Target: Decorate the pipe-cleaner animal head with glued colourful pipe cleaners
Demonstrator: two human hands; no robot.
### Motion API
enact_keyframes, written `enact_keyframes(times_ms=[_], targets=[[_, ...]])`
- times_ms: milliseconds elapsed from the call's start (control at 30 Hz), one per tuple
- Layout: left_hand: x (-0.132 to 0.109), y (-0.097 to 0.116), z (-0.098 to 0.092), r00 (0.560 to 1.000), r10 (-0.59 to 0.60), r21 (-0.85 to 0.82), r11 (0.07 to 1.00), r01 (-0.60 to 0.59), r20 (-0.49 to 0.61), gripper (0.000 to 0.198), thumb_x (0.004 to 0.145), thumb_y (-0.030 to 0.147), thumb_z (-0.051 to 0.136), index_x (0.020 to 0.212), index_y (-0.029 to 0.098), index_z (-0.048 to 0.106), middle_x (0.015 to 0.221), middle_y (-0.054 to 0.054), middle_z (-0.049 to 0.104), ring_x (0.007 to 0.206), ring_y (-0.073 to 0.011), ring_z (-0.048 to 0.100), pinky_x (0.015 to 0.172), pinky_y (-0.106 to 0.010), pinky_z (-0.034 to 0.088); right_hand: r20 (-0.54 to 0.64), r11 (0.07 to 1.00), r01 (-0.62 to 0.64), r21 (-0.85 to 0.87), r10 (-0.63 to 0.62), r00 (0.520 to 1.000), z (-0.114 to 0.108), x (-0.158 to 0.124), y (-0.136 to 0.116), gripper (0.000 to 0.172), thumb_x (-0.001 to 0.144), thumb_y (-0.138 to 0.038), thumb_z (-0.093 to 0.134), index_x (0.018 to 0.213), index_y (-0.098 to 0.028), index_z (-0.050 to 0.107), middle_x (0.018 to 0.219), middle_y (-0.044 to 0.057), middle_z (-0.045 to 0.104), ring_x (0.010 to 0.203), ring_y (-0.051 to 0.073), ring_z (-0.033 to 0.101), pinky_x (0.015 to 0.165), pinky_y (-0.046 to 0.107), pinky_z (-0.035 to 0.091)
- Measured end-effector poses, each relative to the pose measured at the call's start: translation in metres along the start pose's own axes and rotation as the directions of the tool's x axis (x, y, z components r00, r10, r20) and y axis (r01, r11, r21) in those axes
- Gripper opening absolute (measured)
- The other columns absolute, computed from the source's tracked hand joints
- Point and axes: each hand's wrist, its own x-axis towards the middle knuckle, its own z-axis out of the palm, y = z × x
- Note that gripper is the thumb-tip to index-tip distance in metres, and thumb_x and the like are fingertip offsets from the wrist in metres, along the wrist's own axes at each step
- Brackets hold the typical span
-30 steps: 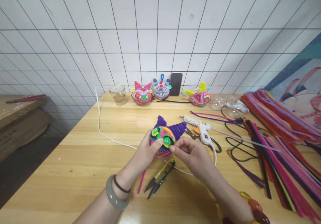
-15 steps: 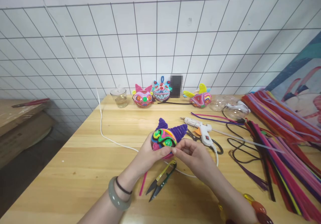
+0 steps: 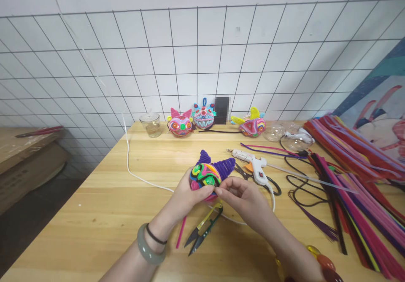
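My left hand (image 3: 193,193) is closed around a round pipe-cleaner animal-head ornament (image 3: 207,172), covered in coloured swirls with two purple ears pointing up. Its thumb presses the lower front. At the ornament's lower right edge, my right hand (image 3: 242,193) pinches with thumb and forefinger; whatever lies between those tips is too small to make out. Beneath the hands lie yellow-and-green thread snips (image 3: 204,229), blades toward me, beside a short pink pipe cleaner (image 3: 181,232). A white hot glue gun (image 3: 257,168) rests to the right, over black-handled scissors (image 3: 274,186).
Along the wall stand a lidded glass cup (image 3: 151,127) and finished ornaments, one pink-eared (image 3: 180,124), one blue (image 3: 204,116), one yellow-eared (image 3: 253,126). Clear plastic balls (image 3: 295,141) sit right of them. Pipe-cleaner bundles (image 3: 363,206) cover the right side. A white cord (image 3: 141,176) crosses the left.
The view has tilted up very slightly. Both hands keep nearly the same hold on the ornament, and nothing has been let go.
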Motion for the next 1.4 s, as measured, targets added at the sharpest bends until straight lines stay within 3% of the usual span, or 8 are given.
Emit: enact_keyframes(times_ms=[100,267,400,533,667,900,1133,1400], targets=[[0.0,-0.003,-0.003,1.0,-0.002,-0.005,1.0,0.003,0.005,0.052,0.065,0.032,0.079,0.11,0.017,0.059,0.102,-0.009,0.069,0.094,-0.0239,0.064,0.082,-0.035,0.05,0.009,0.999,0.032,-0.018,-0.032,0.999,-0.003,0.0,-0.001,0.041,0.068,-0.059,0.068,0.07,-0.019,0.062,0.061,0.0,0.064,0.054,0.013,0.058,0.05,0.024,0.046],[-0.001,0.001,-0.002,0.997,-0.071,-0.04,0.997,0.071,0.001,0.057,0.066,0.035,0.078,0.114,0.019,0.051,0.099,-0.008,0.066,0.078,-0.0222,0.065,0.06,-0.034,0.056,0.017,0.998,0.067,-0.002,-0.067,0.998,-0.005,-0.001,0.0,0.031,0.073,-0.048,0.069,0.077,-0.018,0.064,0.068,0.001,0.066,0.058,0.013,0.06,0.054,0.024,0.048],[-0.002,0.005,-0.001,0.994,-0.107,-0.071,0.992,0.108,0.011,0.057,0.065,0.037,0.078,0.112,0.019,0.049,0.094,-0.007,0.066,0.072,-0.0212,0.065,0.054,-0.033,0.055,0.011,0.993,0.121,-0.01,-0.121,0.993,-0.004,-0.001,0.003,0.024,0.076,-0.042,0.067,0.079,-0.018,0.064,0.072,0.003,0.069,0.063,0.015,0.063,0.059,0.027,0.051],[-0.001,0.003,-0.001,0.996,-0.087,-0.113,0.99,0.085,-0.015,0.055,0.063,0.034,0.08,0.109,0.017,0.054,0.097,-0.009,0.067,0.082,-0.0226,0.065,0.067,-0.034,0.054,-0.006,0.975,0.185,-0.125,-0.188,0.982,-0.004,-0.002,0.004,0.016,0.08,-0.036,0.063,0.08,-0.019,0.064,0.077,0.004,0.07,0.068,0.017,0.064,0.064,0.028,0.052],[0.0,0.001,-0.001,0.996,-0.089,-0.156,0.984,0.083,-0.032,0.057,0.061,0.029,0.082,0.111,0.017,0.058,0.099,-0.009,0.069,0.089,-0.0225,0.065,0.082,-0.036,0.051,-0.019,0.942,0.207,-0.266,-0.22,0.975,-0.004,-0.003,0.001,0.015,0.081,-0.033,0.06,0.075,-0.019,0.063,0.065,0.001,0.063,0.059,0.014,0.056,0.055,0.025,0.046],[0.0,0.003,0.0,0.992,-0.117,-0.166,0.979,0.123,0.045,0.049,0.067,0.03,0.078,0.11,0.015,0.059,0.097,-0.009,0.068,0.082,-0.0207,0.065,0.077,-0.037,0.053,-0.018,0.955,0.183,-0.231,-0.192,0.981,-0.002,-0.003,0.0,0.018,0.08,-0.035,0.059,0.073,-0.019,0.062,0.058,-0.002,0.058,0.053,0.013,0.053,0.051,0.024,0.043],[0.0,0.003,0.003,0.995,-0.092,-0.141,0.986,0.085,-0.043,0.054,0.066,0.031,0.079,0.111,0.017,0.055,0.101,-0.007,0.068,0.087,-0.0195,0.065,0.087,-0.037,0.049,-0.062,0.929,0.164,-0.332,-0.194,0.979,0.001,-0.003,0.006,0.021,0.083,-0.037,0.055,0.073,-0.019,0.061,0.062,0.0,0.06,0.056,0.015,0.054,0.054,0.026,0.043],[-0.002,0.007,0.005,0.999,-0.048,-0.061,0.997,0.046,-0.016,0.056,0.062,0.031,0.082,0.109,0.015,0.057,0.108,-0.011,0.068,0.103,-0.0261,0.062,0.092,-0.039,0.046,-0.07,0.939,0.143,-0.312,-0.172,0.983,0.001,-0.002,0.011,0.023,0.082,-0.04,0.055,0.073,-0.02,0.061,0.06,-0.001,0.057,0.055,0.014,0.05,0.053,0.025,0.039]])
